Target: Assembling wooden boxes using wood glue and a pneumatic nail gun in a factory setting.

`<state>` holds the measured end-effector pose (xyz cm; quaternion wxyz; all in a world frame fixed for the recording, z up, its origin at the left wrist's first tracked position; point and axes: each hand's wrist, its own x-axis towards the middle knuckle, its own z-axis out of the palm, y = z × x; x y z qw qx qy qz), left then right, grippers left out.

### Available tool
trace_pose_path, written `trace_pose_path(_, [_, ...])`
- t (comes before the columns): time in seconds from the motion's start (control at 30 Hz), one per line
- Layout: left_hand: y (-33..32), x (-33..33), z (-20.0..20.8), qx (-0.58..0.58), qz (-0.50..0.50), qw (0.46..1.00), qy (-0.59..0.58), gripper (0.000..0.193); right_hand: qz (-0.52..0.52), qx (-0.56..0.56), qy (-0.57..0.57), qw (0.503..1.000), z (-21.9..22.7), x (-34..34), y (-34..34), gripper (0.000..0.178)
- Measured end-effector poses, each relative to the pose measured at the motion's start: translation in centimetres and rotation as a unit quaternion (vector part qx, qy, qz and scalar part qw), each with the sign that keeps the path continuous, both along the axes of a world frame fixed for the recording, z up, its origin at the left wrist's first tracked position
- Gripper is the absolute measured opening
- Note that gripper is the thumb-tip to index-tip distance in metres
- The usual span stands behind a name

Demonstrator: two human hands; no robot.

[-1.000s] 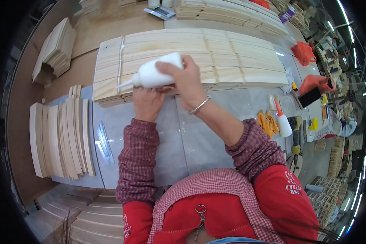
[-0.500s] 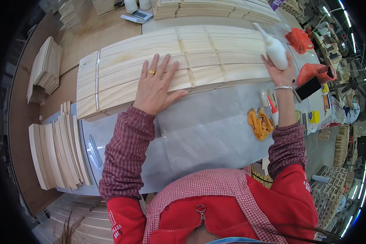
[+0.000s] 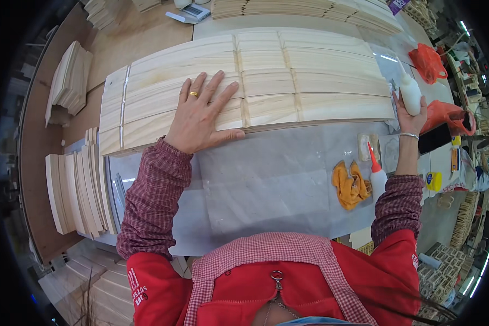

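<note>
My left hand (image 3: 202, 117) lies flat with fingers spread on a long block of pale wooden boards (image 3: 342, 73), set side by side. A white line (image 3: 124, 100) crosses the boards near their left end, and two yellowish grooves (image 3: 290, 68) cross them right of my hand. Just past their right end, my right hand (image 3: 410, 120) is wrapped around a white squeeze bottle (image 3: 412, 96) with a long thin nozzle. The nozzle points away from me, up and slightly left.
An orange cloth (image 3: 350, 187) and a red-tipped white bottle (image 3: 377, 174) lie at the near right, by a dark phone (image 3: 434, 138). Red plastic bags (image 3: 428, 63) sit farther right. Curved wooden strips (image 3: 73, 190) stand at the left, and more boards (image 3: 304, 10) lie at the back.
My right hand has moved right with the squeeze bottle, from over the boards' right end to beyond it. My left hand stays flat on the boards. The view has shifted slightly.
</note>
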<state>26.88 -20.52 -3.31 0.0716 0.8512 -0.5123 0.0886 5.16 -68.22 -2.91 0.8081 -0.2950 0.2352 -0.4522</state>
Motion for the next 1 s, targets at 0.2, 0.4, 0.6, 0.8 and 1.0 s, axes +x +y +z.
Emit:
trace_pose_path(0.2, [-0.1,-0.1,0.0,0.008,0.004,1.0,0.004,0.091,0.015,-0.027,0.06,0.998,-2.4,0.7,-0.9,0.047])
trace_pose_path(0.4, [-0.1,-0.2,0.1,0.008,0.003,1.0,0.004,0.09,0.04,-0.027,0.049,0.998,-2.4,0.6,-0.9,0.046])
trace_pose_path(0.6, [0.0,-0.4,0.0,0.015,-0.001,1.0,-0.005,0.09,0.031,-0.021,0.031,0.999,-2.2,0.8,-0.3,0.046])
trace_pose_path(0.8, [-0.5,-0.8,0.0,0.024,-0.022,0.999,-0.002,0.085,0.003,-0.004,0.012,1.0,-1.7,0.8,0.7,0.043])
trace_pose_path(1.0, [-1.1,-1.0,-0.3,0.032,-0.037,0.999,-0.014,0.085,-0.015,-0.02,0.031,0.999,-0.7,1.2,1.6,0.039])
